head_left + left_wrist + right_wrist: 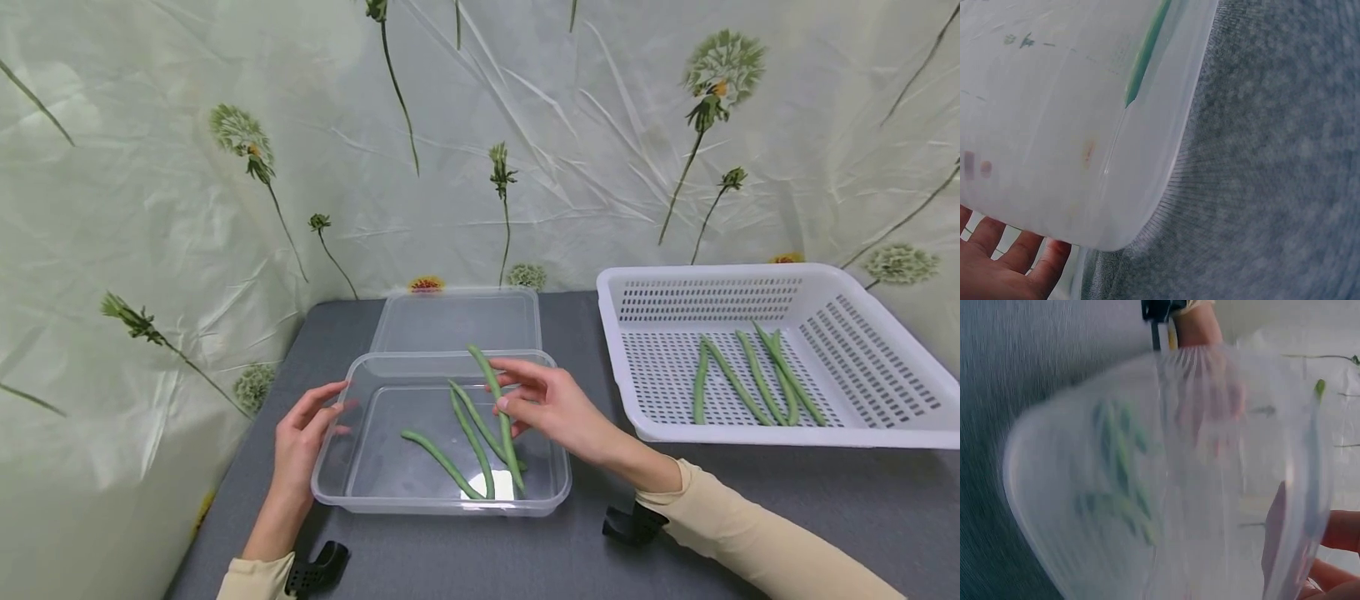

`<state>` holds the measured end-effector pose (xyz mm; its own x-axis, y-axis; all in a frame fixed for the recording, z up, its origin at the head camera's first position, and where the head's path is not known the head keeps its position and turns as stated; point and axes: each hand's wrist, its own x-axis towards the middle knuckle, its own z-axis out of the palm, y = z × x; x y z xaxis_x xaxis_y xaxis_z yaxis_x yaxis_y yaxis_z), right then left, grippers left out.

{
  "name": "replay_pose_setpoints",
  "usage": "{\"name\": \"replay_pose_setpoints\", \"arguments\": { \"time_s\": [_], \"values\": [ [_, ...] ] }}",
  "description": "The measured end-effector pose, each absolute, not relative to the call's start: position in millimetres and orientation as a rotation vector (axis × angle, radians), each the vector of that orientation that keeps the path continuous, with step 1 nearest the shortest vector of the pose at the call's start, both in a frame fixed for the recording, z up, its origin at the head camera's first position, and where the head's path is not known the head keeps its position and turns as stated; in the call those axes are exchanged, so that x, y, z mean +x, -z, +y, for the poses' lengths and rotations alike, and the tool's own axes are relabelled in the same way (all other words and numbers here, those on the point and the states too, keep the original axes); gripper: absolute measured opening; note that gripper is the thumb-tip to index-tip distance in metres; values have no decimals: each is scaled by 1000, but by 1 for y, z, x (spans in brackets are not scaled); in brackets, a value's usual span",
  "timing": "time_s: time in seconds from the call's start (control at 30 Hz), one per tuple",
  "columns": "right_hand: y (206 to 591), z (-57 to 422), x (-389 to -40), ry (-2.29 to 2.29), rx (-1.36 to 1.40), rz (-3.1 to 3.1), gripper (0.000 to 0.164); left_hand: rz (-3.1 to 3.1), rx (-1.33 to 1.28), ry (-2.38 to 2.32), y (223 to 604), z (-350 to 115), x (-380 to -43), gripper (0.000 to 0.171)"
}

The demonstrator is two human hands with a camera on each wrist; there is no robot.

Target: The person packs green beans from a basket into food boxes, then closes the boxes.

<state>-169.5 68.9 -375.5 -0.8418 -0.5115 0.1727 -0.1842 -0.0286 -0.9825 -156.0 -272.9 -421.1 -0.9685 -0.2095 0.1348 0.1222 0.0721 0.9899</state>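
Observation:
A clear plastic container [442,506] stands on the table, with three green beans lying in it, one of them a bean [441,462] near its middle. At its left wall, my left hand [300,446] rests with extended fingers [1019,250] against the outside. Over the container's right part, my right hand [551,408] pinches another green bean [486,371] between thumb and fingers. This bean slants, its upper end above the far rim and its lower end down inside the container. In the right wrist view the beans look blurred through the wall.
To the right, a white slotted basket [757,435] holds several green beans [757,379]. Directly behind the container lies a clear rectangular lid [457,321]. Grey cloth [465,558] covers the table, and a flower-printed sheet [420,217] hangs behind and to the left.

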Motion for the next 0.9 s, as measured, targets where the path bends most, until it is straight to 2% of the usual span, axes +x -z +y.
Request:
{"name": "replay_pose_setpoints", "arguments": {
  "time_s": [0.33, 0.9],
  "values": [
    [377, 63, -184, 1704, -813, 2181, 47, -2112, 80, 1983, 420, -274, -154, 31],
    [373, 62, -189, 1568, -797, 2212, 46, -2099, 72, 1991, 420, -273, -156, 30]
  ]
}}
